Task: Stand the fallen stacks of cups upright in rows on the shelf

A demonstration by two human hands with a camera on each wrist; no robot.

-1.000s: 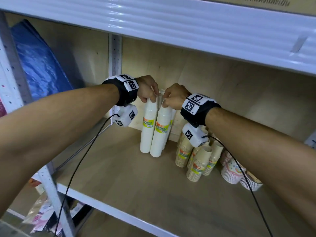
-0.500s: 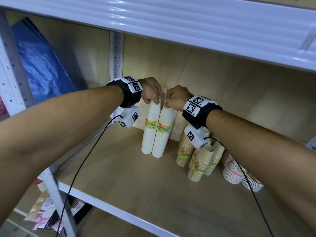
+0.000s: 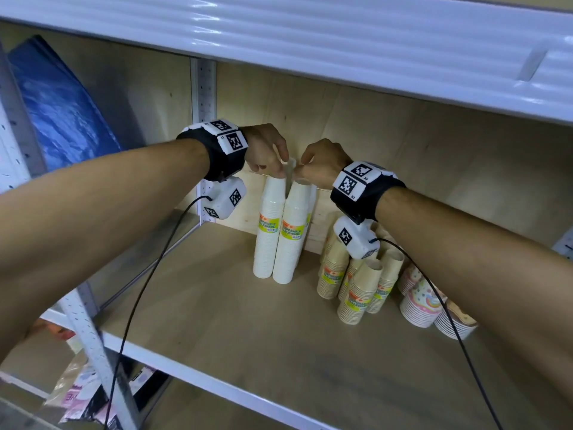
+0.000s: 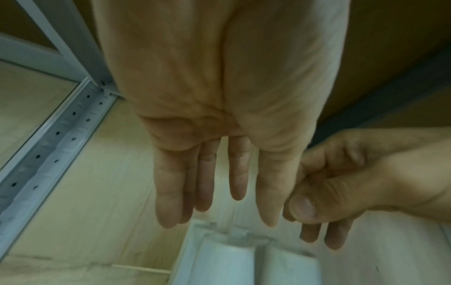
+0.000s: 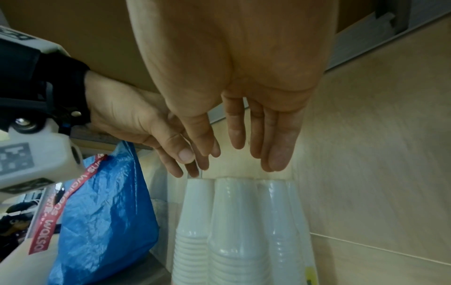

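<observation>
Tall white cup stacks [image 3: 269, 231] in clear wrap stand upright side by side against the back wall, also seen from above in the right wrist view [image 5: 234, 221] and blurred in the left wrist view [image 4: 224, 266]. My left hand [image 3: 273, 169] hovers just over the left stack's top with its fingers [image 4: 171, 192] hanging straight. My right hand [image 3: 305, 173] is just above the neighbouring stack [image 3: 294, 240], its fingers [image 5: 275, 154] straight too. The fingertips of both hands meet around the wrap's loose tip [image 3: 290, 164]; neither hand visibly holds it.
Beige cup stacks [image 3: 359, 293] stand close on the right, with patterned cups [image 3: 418, 305] beyond them. The wooden shelf board [image 3: 232, 336] is bare in front. A blue bag [image 3: 62, 113] sits in the left bay past the metal post [image 3: 203, 119]. The upper shelf [image 3: 341, 41] hangs low overhead.
Both hands held the tops of the white stacks earlier; they have let go and risen slightly. The stacks now stand straighter and closer together.
</observation>
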